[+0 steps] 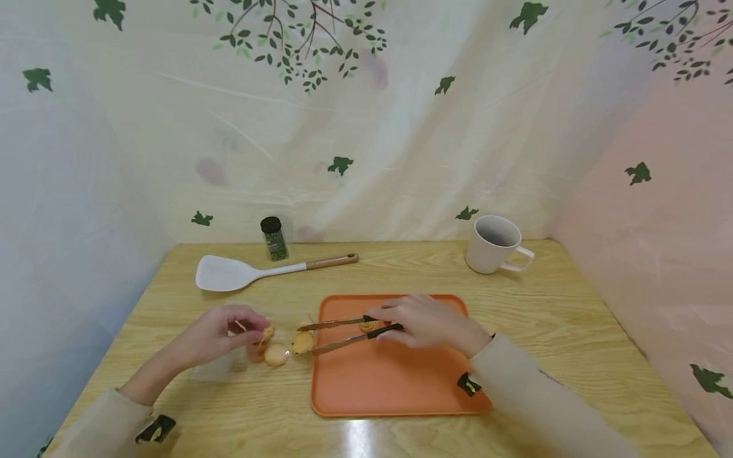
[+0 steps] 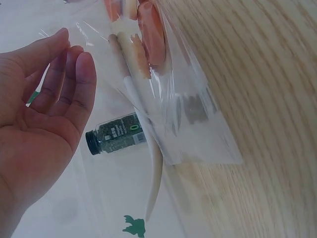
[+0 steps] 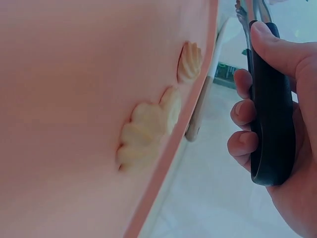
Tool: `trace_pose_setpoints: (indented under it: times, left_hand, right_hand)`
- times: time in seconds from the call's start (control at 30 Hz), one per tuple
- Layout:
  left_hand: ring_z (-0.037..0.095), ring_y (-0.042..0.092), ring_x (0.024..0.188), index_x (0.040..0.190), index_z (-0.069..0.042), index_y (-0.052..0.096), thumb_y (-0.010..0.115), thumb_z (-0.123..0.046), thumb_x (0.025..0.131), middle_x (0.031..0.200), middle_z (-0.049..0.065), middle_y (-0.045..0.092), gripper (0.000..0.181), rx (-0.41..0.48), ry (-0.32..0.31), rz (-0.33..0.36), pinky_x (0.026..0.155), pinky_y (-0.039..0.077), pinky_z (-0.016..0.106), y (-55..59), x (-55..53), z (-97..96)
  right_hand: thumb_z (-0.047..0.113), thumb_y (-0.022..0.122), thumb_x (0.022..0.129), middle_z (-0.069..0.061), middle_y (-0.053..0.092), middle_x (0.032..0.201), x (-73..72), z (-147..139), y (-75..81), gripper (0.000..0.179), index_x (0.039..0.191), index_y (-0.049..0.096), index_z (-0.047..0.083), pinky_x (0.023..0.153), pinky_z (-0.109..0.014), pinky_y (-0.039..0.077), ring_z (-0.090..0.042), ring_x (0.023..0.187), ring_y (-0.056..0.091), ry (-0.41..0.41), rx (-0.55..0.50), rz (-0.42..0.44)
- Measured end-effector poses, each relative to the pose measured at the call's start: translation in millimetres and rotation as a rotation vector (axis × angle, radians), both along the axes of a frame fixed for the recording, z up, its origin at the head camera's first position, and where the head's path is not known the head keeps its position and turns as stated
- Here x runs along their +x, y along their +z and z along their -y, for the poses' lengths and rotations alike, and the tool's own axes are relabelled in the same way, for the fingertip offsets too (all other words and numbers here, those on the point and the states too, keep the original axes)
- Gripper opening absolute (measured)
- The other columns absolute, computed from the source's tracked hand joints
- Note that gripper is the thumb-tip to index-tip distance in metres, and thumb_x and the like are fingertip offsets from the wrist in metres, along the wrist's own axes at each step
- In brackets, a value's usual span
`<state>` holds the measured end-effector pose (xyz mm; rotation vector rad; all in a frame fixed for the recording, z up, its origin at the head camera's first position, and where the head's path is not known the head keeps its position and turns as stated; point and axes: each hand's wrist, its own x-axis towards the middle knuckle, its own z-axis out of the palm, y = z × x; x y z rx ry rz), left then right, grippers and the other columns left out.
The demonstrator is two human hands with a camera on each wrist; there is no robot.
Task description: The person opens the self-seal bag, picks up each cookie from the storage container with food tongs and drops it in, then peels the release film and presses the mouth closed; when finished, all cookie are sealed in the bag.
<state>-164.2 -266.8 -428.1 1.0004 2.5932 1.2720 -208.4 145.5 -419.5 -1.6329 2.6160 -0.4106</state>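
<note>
My left hand (image 1: 226, 331) pinches the edge of a clear plastic bag (image 2: 198, 134) between thumb and fingertips. Round cookies (image 1: 277, 355) and orange-coloured pieces (image 2: 152, 34) show through the film. My right hand (image 1: 426, 321) grips black-handled metal tongs (image 3: 271, 109), whose arms point left past the tray's left edge. Between the tong tips is a round golden cookie (image 1: 302, 343); whether they clamp it I cannot tell. Swirl-shaped cookies (image 3: 141, 134) lie on the orange tray (image 1: 395, 388) along its far side, partly hidden by my right hand in the head view.
Behind the bag lies a white spatula (image 1: 226, 273) with a wooden handle. A black-capped seasoning jar (image 1: 275, 240) stands beyond it. At the back right is a white mug (image 1: 487, 251). A leaf-patterned curtain (image 1: 366, 127) encloses the wooden table (image 1: 550, 356).
</note>
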Motion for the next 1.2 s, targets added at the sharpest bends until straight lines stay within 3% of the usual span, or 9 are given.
trace_pose_setpoints:
  times: [0.07, 0.27, 0.5, 0.7, 0.83, 1.2]
  left_hand:
    - [0.010, 0.067, 0.081, 0.110, -0.002, 0.074, 0.072, -0.007, 0.095, 0.099, 0.010, 0.074, 0.016, 0.001, -0.004, 0.002, 0.066, 0.058, 0.028, 0.8, 0.3, 0.0]
    - [0.010, 0.067, 0.083, 0.111, -0.002, 0.074, 0.071, -0.008, 0.096, 0.099, 0.010, 0.074, 0.016, 0.005, -0.006, 0.016, 0.066, 0.058, 0.029, 2.4, 1.5, 0.7]
    - [0.010, 0.067, 0.082, 0.111, -0.002, 0.074, 0.071, -0.008, 0.096, 0.100, 0.004, 0.074, 0.016, 0.005, -0.009, 0.004, 0.067, 0.058, 0.029, 3.6, 1.9, 2.0]
    - [0.010, 0.066, 0.082, 0.112, -0.003, 0.074, 0.071, -0.008, 0.096, 0.100, 0.007, 0.074, 0.017, -0.001, -0.004, 0.005, 0.066, 0.057, 0.029, 3.3, 1.5, 2.9]
    - [0.011, 0.067, 0.082, 0.111, -0.003, 0.074, 0.071, -0.008, 0.096, 0.099, 0.008, 0.074, 0.017, 0.003, -0.003, 0.007, 0.066, 0.057, 0.029, 3.0, 0.6, 2.4]
    - [0.008, 0.065, 0.082, 0.110, -0.004, 0.075, 0.071, -0.009, 0.096, 0.098, 0.007, 0.074, 0.015, -0.010, 0.003, 0.000, 0.067, 0.057, 0.028, 4.1, -1.0, -0.1]
  right_hand:
    - [0.032, 0.064, 0.102, -0.001, 0.072, 0.105, -2.2, 7.2, -0.1, 0.041, 0.139, 0.063, 0.015, 0.053, -0.021, 0.034, -0.004, 0.062, 0.047, 0.000, 0.008, -0.018]
    - [0.033, 0.064, 0.102, 0.006, 0.064, 0.093, -6.5, 25.2, -1.9, 0.035, 0.134, 0.065, 0.019, 0.054, -0.022, 0.037, -0.007, 0.065, 0.048, -0.019, 0.019, -0.104]
    - [0.033, 0.067, 0.100, 0.000, 0.069, 0.099, -5.9, 42.1, -0.8, 0.042, 0.140, 0.062, 0.020, 0.051, -0.023, 0.041, -0.012, 0.066, 0.057, -0.054, 0.063, -0.169]
    - [0.036, 0.066, 0.100, 0.000, 0.071, 0.101, -4.5, 52.1, -5.3, 0.046, 0.145, 0.058, 0.025, 0.053, -0.027, 0.047, -0.016, 0.072, 0.064, -0.066, 0.076, -0.242]
    - [0.036, 0.067, 0.100, 0.001, 0.069, 0.095, -3.9, 54.6, -8.5, 0.045, 0.143, 0.059, 0.025, 0.052, -0.026, 0.045, -0.015, 0.069, 0.061, -0.063, 0.052, -0.259]
    - [0.034, 0.068, 0.099, 0.001, 0.069, 0.098, -2.0, 55.1, -12.0, 0.045, 0.142, 0.060, 0.024, 0.051, -0.026, 0.042, -0.016, 0.069, 0.059, -0.068, 0.012, -0.278]
